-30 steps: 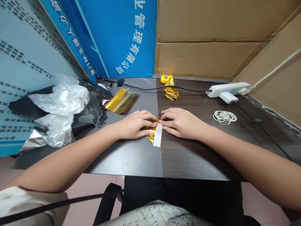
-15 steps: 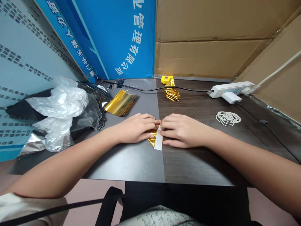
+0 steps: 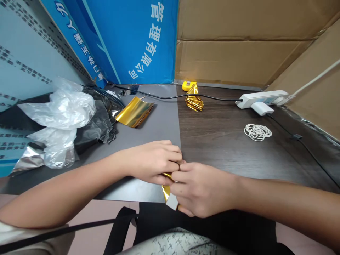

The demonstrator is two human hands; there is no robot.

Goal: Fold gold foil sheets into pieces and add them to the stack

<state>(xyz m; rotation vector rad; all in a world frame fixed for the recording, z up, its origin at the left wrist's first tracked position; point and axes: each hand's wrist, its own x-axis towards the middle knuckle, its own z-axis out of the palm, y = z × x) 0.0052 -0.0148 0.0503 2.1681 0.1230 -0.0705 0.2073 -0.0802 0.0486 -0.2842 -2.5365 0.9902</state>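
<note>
Between my two hands is a small piece of folded gold foil paper [image 3: 166, 192] with a white face showing at its lower corner. My left hand [image 3: 159, 160] closes on it from the left, its thumb along the gold side. From the right, my right hand [image 3: 198, 187] pinches the same paper, and its fingers meet those of the left. The hands hide most of the paper. Its lower end reaches over the table's front edge. Farther back lie a stack of gold foil sheets [image 3: 135, 111] and a bunch of folded gold pieces [image 3: 194, 100].
A yellow object [image 3: 188, 85] sits at the back beside a black cable [image 3: 164, 97]. At right are a power strip [image 3: 262, 97] and a heap of white rubber bands or string [image 3: 258, 132]. Clear plastic bags [image 3: 66, 113] and black plastic [image 3: 99, 122] lie at left.
Both hands have come nearer to me with the foil paper, from the middle of the table to its front edge. The paper is now tilted and more covered by the fingers.
</note>
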